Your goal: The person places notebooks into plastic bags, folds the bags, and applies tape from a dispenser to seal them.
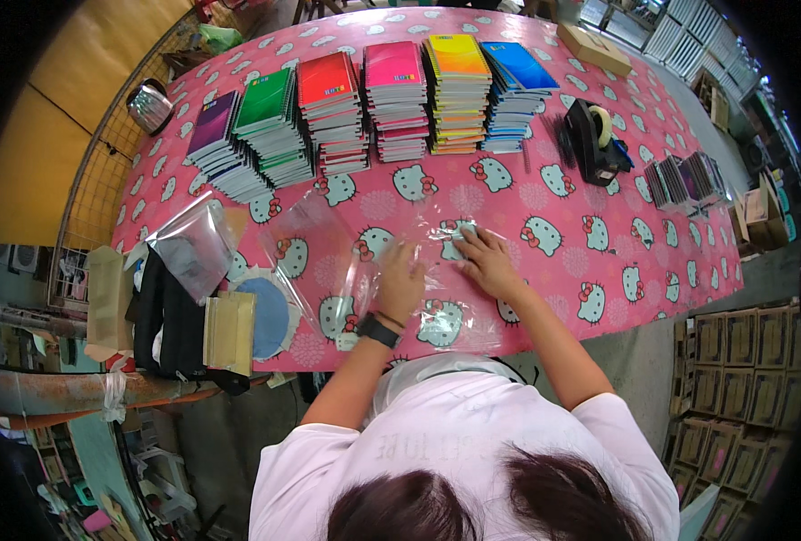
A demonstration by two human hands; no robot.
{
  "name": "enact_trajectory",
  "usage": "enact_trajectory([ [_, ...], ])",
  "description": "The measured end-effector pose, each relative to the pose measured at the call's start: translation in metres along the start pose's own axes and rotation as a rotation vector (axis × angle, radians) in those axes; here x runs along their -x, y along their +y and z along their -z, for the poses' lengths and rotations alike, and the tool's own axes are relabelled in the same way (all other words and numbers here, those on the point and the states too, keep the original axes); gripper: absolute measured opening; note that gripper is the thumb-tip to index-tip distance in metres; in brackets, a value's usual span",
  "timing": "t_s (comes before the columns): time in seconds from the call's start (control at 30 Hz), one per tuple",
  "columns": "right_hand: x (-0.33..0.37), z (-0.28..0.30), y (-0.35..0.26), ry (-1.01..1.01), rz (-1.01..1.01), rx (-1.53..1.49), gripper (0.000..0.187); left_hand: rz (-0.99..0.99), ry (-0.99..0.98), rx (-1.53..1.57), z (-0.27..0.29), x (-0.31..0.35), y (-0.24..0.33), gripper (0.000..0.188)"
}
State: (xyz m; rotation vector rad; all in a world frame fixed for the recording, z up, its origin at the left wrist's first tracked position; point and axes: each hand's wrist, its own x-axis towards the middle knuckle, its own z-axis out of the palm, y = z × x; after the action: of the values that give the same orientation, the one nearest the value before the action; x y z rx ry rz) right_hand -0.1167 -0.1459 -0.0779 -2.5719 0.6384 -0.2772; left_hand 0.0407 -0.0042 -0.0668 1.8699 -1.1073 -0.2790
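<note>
A clear plastic bag (459, 316) lies flat on the pink table in front of me, its creases catching the light. My left hand (402, 278) rests on its left side, fingers stretched forward and slightly blurred; a dark watch is on that wrist. My right hand (489, 259) lies on the upper right part of the bag with the fingers spread. Another clear plastic sleeve (303, 248) is just left of my left hand. Beyond my hands stand stacks of spiral notebooks: purple (213, 119), green (266, 97), red (328, 79), pink (395, 65), yellow (458, 56) and blue (519, 67).
A black tape dispenser (594, 144) stands right of the stacks, with small dark bundles (686, 183) beyond it. A cardboard box (595, 50) lies at the far right, a metal kettle (151, 106) far left. Black cloth (168, 311) and a blue round piece (271, 316) crowd the near left edge.
</note>
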Motion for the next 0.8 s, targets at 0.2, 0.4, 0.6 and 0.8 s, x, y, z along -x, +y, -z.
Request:
enact_trajectory([
  [0.2,0.017,0.029,0.011,-0.211,-0.002,0.243,0.075,0.313,0.003,-0.814,0.049,0.01,-0.048,0.071],
  [0.4,0.009,0.069,0.013,-0.278,-0.049,0.196,0.075,-0.108,0.092,-0.595,0.059,0.013,-0.023,0.068],
  [0.6,0.002,0.023,0.012,-0.11,0.128,0.338,0.064,-0.21,-0.225,-0.729,0.025,0.032,-0.028,0.067],
  [0.8,-0.089,0.059,-0.045,0.25,0.364,-0.034,0.03,-0.169,-0.137,-0.545,0.024,0.031,-0.004,0.056],
])
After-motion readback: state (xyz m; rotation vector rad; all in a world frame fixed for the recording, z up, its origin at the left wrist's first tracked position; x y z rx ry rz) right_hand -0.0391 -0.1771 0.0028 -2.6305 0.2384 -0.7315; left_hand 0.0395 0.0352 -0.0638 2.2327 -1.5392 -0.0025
